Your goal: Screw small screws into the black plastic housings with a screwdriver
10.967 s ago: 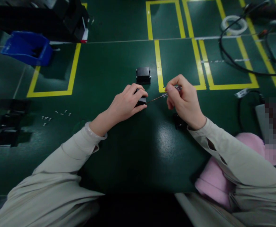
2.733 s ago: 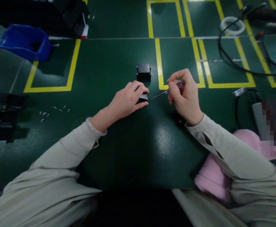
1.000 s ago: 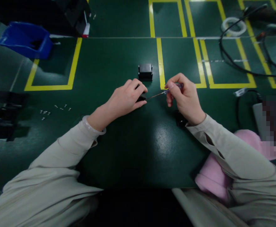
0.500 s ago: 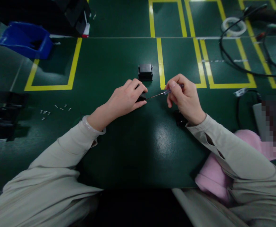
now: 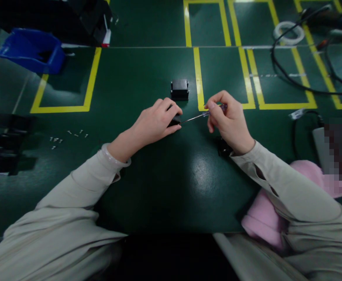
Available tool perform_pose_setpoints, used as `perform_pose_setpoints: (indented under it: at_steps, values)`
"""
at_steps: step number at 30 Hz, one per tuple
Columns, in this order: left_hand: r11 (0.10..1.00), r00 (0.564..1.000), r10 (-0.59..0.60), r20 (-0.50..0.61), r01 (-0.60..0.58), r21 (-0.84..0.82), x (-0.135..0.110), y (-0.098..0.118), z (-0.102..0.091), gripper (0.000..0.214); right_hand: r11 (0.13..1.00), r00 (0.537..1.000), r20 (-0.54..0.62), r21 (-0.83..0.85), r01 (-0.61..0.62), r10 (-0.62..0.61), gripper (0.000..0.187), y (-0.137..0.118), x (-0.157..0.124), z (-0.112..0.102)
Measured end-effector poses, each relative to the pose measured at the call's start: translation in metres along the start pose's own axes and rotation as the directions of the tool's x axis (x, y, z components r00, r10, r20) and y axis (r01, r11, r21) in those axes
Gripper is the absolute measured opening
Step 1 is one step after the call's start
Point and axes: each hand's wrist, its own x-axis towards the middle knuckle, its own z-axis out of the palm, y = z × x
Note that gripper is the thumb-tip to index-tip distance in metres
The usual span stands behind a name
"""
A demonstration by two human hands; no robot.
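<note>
Black block [image 5: 174, 120] within the grip of the left hand [image 5: 151, 124], thumb along its near side and fingers bent over its top; the hand is closed on it. The right hand [image 5: 228, 121] pinches the handle of a screwdriver [image 5: 194, 118] between thumb and fingers, its shaft slanting down leftward to the block's right end. Contact at the tip is too small to make out; the left hand covers most of the block. Beyond, apart from the fingers, stands a second block [image 5: 179, 89].

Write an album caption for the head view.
Left hand holds a black block; right hand points a screwdriver at it.
</note>
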Motion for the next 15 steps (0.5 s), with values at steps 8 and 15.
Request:
perform_pose_setpoints:
  at_steps: [8,15]
  values:
    - [1.000,1.000,0.002,0.001,-0.002,0.003,-0.0005,0.0004,-0.0005,0.037,1.000,1.000,0.016,0.009,-0.006,0.006,0.038,-0.0009,-0.0004,-0.0005]
    - [1.000,1.000,-0.002,0.007,0.002,-0.012,0.0001,-0.0005,0.0003,0.038,1.000,1.000,-0.005,0.008,-0.008,0.008,0.033,-0.0021,-0.0011,0.0004]
